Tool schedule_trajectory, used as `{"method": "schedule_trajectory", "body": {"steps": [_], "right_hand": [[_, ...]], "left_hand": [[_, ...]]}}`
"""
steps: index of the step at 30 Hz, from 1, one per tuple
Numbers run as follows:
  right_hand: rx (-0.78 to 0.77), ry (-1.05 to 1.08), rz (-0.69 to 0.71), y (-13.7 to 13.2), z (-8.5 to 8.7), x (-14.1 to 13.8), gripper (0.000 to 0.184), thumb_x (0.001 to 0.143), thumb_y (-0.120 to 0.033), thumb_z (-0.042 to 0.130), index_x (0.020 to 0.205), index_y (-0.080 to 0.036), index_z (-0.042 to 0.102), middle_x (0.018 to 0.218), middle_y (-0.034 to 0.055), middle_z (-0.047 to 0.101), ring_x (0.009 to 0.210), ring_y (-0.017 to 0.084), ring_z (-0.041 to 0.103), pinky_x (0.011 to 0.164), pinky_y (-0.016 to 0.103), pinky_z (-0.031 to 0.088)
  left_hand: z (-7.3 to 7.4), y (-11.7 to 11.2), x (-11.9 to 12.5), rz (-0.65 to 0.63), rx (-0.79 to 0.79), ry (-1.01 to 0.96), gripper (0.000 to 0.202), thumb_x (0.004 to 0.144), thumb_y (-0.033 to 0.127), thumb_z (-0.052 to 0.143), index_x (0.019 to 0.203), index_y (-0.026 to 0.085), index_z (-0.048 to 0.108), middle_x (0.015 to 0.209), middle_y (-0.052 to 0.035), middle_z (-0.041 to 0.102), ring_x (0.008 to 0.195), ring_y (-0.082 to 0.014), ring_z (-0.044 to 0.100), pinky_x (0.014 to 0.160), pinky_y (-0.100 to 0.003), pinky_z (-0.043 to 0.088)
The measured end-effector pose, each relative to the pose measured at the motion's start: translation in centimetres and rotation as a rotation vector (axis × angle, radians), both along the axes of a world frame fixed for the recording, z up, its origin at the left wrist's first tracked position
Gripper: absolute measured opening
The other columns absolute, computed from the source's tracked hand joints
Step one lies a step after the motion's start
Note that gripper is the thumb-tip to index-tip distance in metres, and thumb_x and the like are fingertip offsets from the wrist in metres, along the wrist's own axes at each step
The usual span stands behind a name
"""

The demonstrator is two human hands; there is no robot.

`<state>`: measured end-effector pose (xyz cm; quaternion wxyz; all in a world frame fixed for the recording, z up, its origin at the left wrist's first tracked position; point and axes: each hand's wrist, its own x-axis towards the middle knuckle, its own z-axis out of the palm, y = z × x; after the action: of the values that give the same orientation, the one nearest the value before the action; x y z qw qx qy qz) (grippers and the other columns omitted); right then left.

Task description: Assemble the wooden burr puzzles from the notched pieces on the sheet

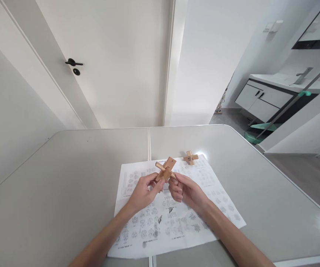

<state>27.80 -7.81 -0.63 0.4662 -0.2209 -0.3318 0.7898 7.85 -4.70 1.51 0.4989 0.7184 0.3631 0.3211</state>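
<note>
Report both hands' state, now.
Left hand: closed, holding the crossed wooden pieces.
Right hand: closed, holding the same pieces at their right end.

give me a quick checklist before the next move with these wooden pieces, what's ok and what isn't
1. Left hand gripping the wooden block: ok
2. Right hand pinching the near end of the stick: ok
3. Stick fully seated in the block: cannot tell
4. Wooden cross standing apart from both hands: ok
5. Printed sheet fully uncovered: not ok, hands and arms hide parts
</note>
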Motion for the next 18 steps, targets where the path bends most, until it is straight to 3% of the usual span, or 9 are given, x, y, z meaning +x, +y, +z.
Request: {"method": "schedule_trajectory", "body": {"steps": [4, 7, 11, 14, 18], "right_hand": [[-0.015, -0.043, -0.004, -0.1, 0.3, -0.2, 0.034, 0.100, -0.045, 0.058, 0.078, -0.021, 0.049, 0.062, -0.0063, 0.036, 0.048, 0.010, 0.034, 0.049, 0.025, 0.031], [0.003, -0.095, -0.027, -0.2, 0.1, -0.4, 0.031, 0.098, -0.041, 0.062, 0.079, -0.021, 0.050, 0.062, -0.0064, 0.038, 0.047, 0.009, 0.033, 0.049, 0.025, 0.032], [0.032, -0.149, -0.019, -0.2, -0.2, -0.5, 0.027, 0.097, -0.041, 0.062, 0.082, -0.020, 0.053, 0.060, -0.0072, 0.036, 0.046, 0.009, 0.033, 0.048, 0.025, 0.034], [0.049, -0.163, 0.006, -0.1, -0.1, -0.5, 0.026, 0.096, -0.042, 0.062, 0.085, -0.019, 0.055, 0.058, -0.0082, 0.035, 0.045, 0.009, 0.032, 0.047, 0.025, 0.032], [0.056, -0.185, 0.011, 0.0, -0.1, -0.4, 0.025, 0.096, -0.042, 0.061, 0.087, -0.019, 0.055, 0.056, -0.0088, 0.035, 0.043, 0.009, 0.032, 0.046, 0.025, 0.031]], "left_hand": [[0.0, 0.0, -0.1, 0.002, 0.034, 0.087, 0.021, 0.092, 0.038, 0.063, 0.103, 0.021, 0.065, 0.090, -0.0019, 0.065, 0.077, -0.0168, 0.060, 0.072, -0.030, 0.051], [0.1, 0.0, -0.4, 0.030, 0.010, 0.088, 0.054, 0.082, 0.036, 0.077, 0.129, 0.026, 0.052, 0.117, -0.0060, 0.066, 0.097, -0.0215, 0.066, 0.089, -0.037, 0.054], [0.5, 0.2, -0.9, 0.020, -0.026, 0.084, 0.089, 0.074, 0.037, 0.086, 0.148, 0.033, 0.036, 0.148, -0.0116, 0.053, 0.124, -0.0304, 0.061, 0.105, -0.047, 0.049], [0.9, 0.4, -1.2, -0.060, -0.017, 0.087, 0.086, 0.074, 0.037, 0.087, 0.147, 0.034, 0.042, 0.149, -0.0103, 0.053, 0.131, -0.0325, 0.056, 0.112, -0.052, 0.043], [1.2, 0.3, -1.2, -0.071, 0.008, 0.066, 0.086, 0.074, 0.035, 0.087, 0.147, 0.036, 0.042, 0.146, -0.0094, 0.056, 0.127, -0.0319, 0.060, 0.112, -0.054, 0.045]]}}
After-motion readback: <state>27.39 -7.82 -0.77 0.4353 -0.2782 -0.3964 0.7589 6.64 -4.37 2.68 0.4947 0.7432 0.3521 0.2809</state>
